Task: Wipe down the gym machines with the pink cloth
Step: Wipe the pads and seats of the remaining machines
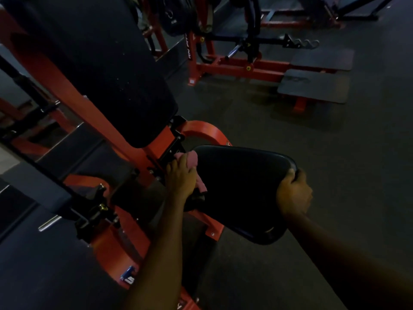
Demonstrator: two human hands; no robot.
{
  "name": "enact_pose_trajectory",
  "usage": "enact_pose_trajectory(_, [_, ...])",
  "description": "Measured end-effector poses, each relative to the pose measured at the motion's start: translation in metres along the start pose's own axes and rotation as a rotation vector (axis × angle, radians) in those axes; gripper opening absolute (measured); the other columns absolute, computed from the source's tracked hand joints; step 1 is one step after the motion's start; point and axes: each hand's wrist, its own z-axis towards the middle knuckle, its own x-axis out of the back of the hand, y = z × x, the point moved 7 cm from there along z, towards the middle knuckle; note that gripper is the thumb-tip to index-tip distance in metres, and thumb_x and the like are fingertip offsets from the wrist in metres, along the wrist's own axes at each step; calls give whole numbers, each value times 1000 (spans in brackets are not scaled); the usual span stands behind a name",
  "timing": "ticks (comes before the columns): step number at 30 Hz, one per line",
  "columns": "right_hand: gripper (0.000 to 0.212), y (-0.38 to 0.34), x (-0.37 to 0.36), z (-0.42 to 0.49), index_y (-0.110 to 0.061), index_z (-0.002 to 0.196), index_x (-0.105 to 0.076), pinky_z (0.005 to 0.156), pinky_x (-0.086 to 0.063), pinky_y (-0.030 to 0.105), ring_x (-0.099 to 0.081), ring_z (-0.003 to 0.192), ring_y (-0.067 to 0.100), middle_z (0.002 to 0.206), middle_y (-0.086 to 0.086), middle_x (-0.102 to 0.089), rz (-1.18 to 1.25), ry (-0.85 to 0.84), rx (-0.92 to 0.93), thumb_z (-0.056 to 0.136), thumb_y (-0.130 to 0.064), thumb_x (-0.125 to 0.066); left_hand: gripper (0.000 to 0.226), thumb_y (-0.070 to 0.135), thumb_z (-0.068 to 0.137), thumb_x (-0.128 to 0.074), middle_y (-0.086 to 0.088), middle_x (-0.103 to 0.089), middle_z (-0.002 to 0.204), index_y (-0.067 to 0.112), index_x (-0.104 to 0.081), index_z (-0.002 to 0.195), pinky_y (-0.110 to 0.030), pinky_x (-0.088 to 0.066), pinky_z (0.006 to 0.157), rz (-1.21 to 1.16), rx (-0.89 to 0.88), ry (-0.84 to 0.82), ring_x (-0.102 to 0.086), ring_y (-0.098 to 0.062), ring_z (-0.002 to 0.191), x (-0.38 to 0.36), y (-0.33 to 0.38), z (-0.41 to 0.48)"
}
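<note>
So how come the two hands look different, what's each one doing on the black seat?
The left hand holds the pink cloth at the back of the black seat; the right hand has no cloth. The left hand lies on top, while the right hand curls its fingers round the seat's front rim. Both are at the same seat.

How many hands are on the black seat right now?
2. The left hand holds the pink cloth against one side of the seat; the right hand grips the opposite edge.
</note>
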Motion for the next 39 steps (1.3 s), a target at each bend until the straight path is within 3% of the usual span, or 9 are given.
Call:
enact_pose_trajectory(10, [52,-2,-2,-2,-25,139,-48,91,-55,56,-65,105,38,118,15,-67,35,1,-3,102,-57,-29,44,28,101,-48,-11,-52,143,19,-50,144,-43,-38,109,118,-232,-265,-49,-34,129,-12,56,92])
enact_pose_trajectory(14, [45,3,-2,3,-26,140,-48,87,-56,49,-65,102,33,117,11,-66,62,-15,4,106,-52,-33,33,54,87,-64,-3,-73,114,34,-75,111,-43,-54,98,-256,44,-444,-69,-26,100,-24,46,122])
enact_pose_trajectory(16, [45,4,-5,6,-27,141,-48,85,-55,46,-65,101,31,118,9,-66,54,-17,3,107,-51,-33,44,53,72,-73,-8,-74,104,26,-79,106,-40,-56,90,-381,221,-546,-71,-27,84,-30,47,122])
enact_pose_trajectory(19, [44,5,-6,8,-26,138,-50,84,-55,47,-64,97,30,115,9,-67,33,2,-2,106,-51,-33,48,40,63,-69,-16,-75,105,18,-79,105,-48,-56,95,-321,261,-707,-72,-36,94,-35,73,107])
enact_pose_trajectory(22, [42,5,-6,10,-25,135,-51,83,-55,48,-64,95,33,109,9,-66,46,10,-8,106,-50,-34,30,36,86,-61,-2,-75,91,20,-80,103,-31,-56,79,-210,-62,-660,-68,-25,87,-38,113,98])
enact_pose_trajectory(26, [41,6,-4,8,-24,135,-52,77,-53,42,-62,90,29,105,8,-65,55,13,-6,107,-49,-35,39,29,103,-38,8,-62,131,29,-70,125,-31,-41,105,-72,-362,-721,-56,-14,118,-47,137,87])
enact_pose_trajectory(32, [41,4,-5,6,-23,137,-51,77,-51,40,-60,89,25,101,5,-62,76,9,-5,107,-47,-37,38,24,91,-69,-21,-64,133,3,-69,123,-36,-52,76,-338,144,-562,-62,-23,87,-38,75,135])
enact_pose_trajectory(35, [42,4,-5,8,-25,138,-51,78,-55,43,-64,92,27,103,4,-65,89,1,-7,106,-49,-36,22,26,95,-63,-25,-66,126,6,-71,102,-35,-47,57,-332,203,-538,-59,-24,64,-43,86,123])
enact_pose_trajectory(39, [42,4,-5,8,-26,139,-51,77,-55,42,-64,90,24,102,2,-65,102,-1,-8,107,-49,-36,22,31,88,-68,-22,-73,97,11,-70,81,-34,-46,48,-224,129,-527,-69,-30,65,-49,114,96])
